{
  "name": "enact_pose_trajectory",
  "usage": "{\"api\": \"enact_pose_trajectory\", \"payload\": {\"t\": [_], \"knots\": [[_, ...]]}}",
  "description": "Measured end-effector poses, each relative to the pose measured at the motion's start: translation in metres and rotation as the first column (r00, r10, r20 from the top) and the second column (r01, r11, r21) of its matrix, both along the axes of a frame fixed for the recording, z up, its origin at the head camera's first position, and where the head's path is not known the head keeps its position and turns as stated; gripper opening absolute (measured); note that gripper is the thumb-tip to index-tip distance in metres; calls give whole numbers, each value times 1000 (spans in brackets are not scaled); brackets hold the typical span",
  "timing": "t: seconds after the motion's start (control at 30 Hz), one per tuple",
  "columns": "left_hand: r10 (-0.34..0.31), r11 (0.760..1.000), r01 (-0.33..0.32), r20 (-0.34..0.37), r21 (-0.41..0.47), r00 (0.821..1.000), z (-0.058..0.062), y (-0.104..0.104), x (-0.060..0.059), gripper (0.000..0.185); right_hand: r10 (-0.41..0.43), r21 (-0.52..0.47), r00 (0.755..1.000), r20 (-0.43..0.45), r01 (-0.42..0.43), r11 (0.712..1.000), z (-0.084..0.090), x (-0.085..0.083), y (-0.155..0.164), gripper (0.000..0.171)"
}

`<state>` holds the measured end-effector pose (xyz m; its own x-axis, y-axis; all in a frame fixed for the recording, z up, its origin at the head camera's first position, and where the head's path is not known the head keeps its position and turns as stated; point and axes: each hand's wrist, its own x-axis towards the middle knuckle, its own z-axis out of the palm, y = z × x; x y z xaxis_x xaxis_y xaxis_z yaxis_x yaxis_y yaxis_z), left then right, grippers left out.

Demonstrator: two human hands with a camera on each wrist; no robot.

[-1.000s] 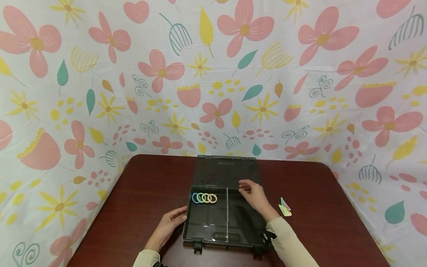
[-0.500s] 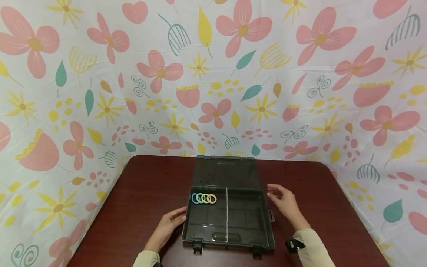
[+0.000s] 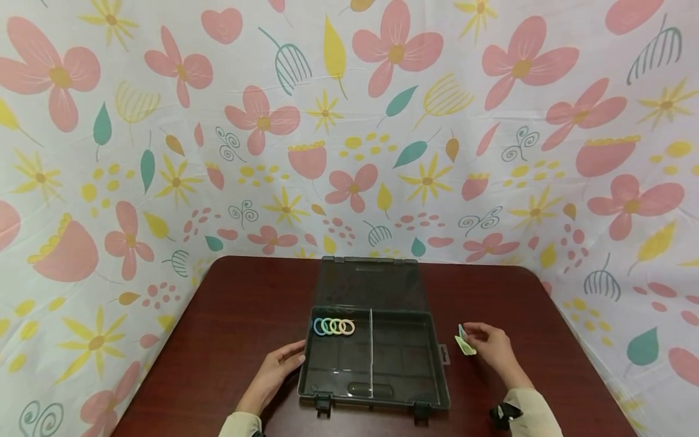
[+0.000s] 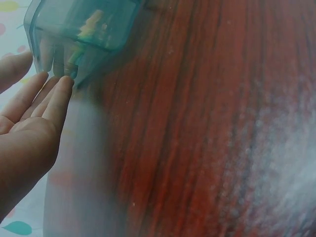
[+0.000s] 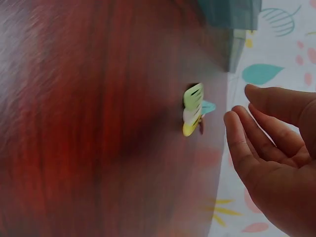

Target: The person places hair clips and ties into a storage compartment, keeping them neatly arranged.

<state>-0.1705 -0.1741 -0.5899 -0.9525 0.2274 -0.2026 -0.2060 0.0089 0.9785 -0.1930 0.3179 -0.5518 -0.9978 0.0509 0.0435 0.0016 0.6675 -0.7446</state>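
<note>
A dark translucent case (image 3: 404,355) lies with its lid laid back, split by a clear divider (image 3: 371,352). In its left compartment a row of pastel rings (image 3: 334,326) overlaps one another. My left hand (image 3: 275,370) rests its fingertips against the case's left wall; in the left wrist view those fingers (image 4: 60,101) are nearly straight. My right hand (image 3: 494,351) hovers by a small pile of snap hair clips (image 3: 465,345) on the table to the right. In the right wrist view the clips (image 5: 192,111) lie apart from its loosely bent fingertips, with nothing between thumb and fingers.
The dark red wooden table (image 3: 246,303) carries the case near its middle. Two black latches (image 3: 323,403) stick out at the case's near edge, and a tab (image 3: 444,354) on its right side. A flower-printed cloth (image 3: 349,152) hangs behind the table.
My right hand has moved from over the case's right compartment out to the right, beside the hair clips. My left hand stays at the case's left wall.
</note>
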Motion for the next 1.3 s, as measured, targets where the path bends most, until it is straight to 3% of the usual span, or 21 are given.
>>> {"api": "enact_pose_trajectory", "payload": {"t": [0.57, 1.3], "knots": [[-4, 1000, 4, -4, 3, 1000, 0, 0, 0, 56, 4, 15, 993, 118, -6, 1000, -13, 0, 7, 27], [-7, 1000, 7, -12, 8, 1000, -2, -1, -2, 52, 30, 20, 995, 91, -32, 999, -15, -5, 8, 18]]}}
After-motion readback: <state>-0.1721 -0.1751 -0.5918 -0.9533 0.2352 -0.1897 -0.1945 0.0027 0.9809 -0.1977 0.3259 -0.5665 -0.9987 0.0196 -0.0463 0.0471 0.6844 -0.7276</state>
